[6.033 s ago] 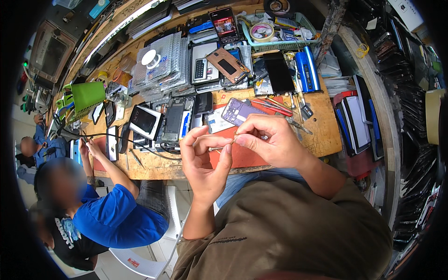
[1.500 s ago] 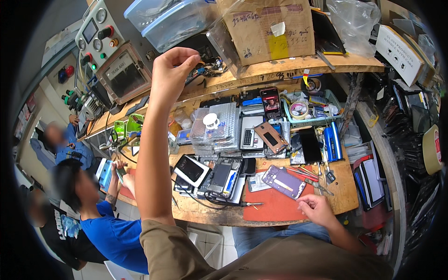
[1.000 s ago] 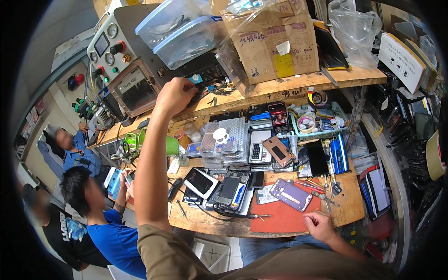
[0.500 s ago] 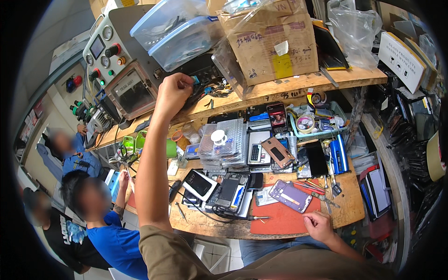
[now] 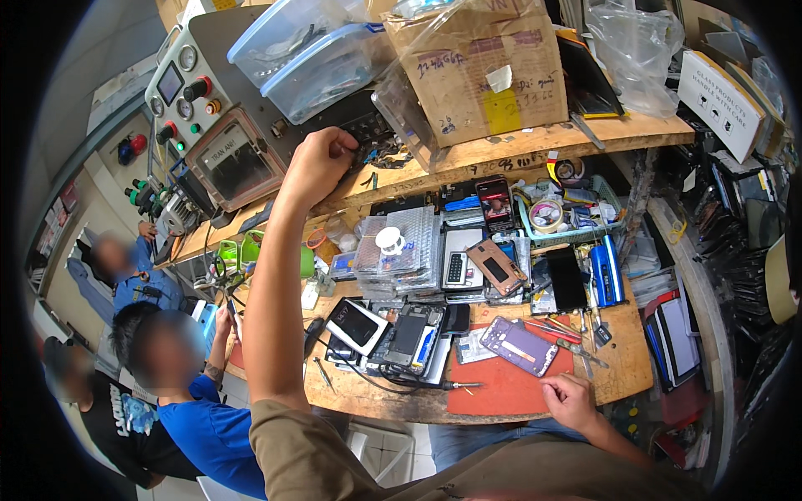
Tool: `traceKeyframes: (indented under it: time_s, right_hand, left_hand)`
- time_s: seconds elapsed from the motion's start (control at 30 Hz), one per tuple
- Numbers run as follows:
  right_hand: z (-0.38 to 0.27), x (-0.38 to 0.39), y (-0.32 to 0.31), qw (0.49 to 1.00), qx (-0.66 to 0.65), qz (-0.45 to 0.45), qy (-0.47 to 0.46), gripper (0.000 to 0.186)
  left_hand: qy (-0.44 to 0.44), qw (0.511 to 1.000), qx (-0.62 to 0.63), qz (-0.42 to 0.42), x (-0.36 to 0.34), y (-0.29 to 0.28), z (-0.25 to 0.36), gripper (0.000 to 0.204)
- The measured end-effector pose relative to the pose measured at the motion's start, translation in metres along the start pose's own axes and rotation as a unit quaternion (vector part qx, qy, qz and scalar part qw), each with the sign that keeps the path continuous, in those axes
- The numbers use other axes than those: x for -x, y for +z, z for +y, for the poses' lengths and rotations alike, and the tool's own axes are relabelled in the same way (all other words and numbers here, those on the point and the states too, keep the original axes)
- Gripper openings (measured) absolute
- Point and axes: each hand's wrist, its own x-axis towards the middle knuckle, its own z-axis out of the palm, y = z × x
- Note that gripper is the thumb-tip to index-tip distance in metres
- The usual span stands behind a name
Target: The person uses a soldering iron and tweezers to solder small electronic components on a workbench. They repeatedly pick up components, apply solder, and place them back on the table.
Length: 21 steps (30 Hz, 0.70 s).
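Purple frame (image 5: 519, 346) is laid mostly on red mat (image 5: 484, 394), just far-left of R hand (image 5: 572, 402), the nearer one; long axis slanted far-left to near-right; R fingers loosely curled, hold unclear; L hand (image 5: 317, 169) is held out far left, at shelf (image 5: 643, 129) w/ dark parts (image 5: 386, 154), fingers bent, grip can't be told.

Through the head camera I take this for a phone-repair workshop. On the worn wooden tabletop (image 5: 620, 361) I see an opened device (image 5: 409, 336), a bare purple phone frame (image 5: 505, 336) on a red mat (image 5: 489, 394) and what looks like a soldering iron (image 5: 458, 385). Above, I see plastic bins (image 5: 328, 77) and a machine (image 5: 225, 122) with gauges and knobs.
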Motion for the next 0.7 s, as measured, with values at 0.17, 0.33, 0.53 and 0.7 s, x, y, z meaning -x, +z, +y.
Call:
traceKeyframes:
  time_s: [0.17, 0.33, 0.53, 0.7]
  right_hand:
    - [0.001, 0.000, 0.001, 1.000, -0.005, -0.001, 0.006, 0.009]
    - [0.002, 0.000, 0.001, 1.000, 0.004, -0.004, -0.008, 0.009]
    - [0.004, 0.001, 0.002, 1.000, 0.004, 0.002, -0.009, 0.008]
    - [0.005, 0.001, 0.002, 1.000, 0.001, 0.004, -0.010, 0.008]
  left_hand:
    - [0.025, 1.000, -0.002, -0.001, -0.001, -0.004, 0.002, 0.024]
    - [0.055, 0.997, -0.049, -0.029, -0.002, -0.006, 0.005, 0.027]
    - [0.057, 0.997, -0.028, -0.042, 0.000, -0.011, 0.014, 0.028]
    - [0.021, 0.998, -0.020, -0.047, -0.003, -0.028, 0.019, 0.027]
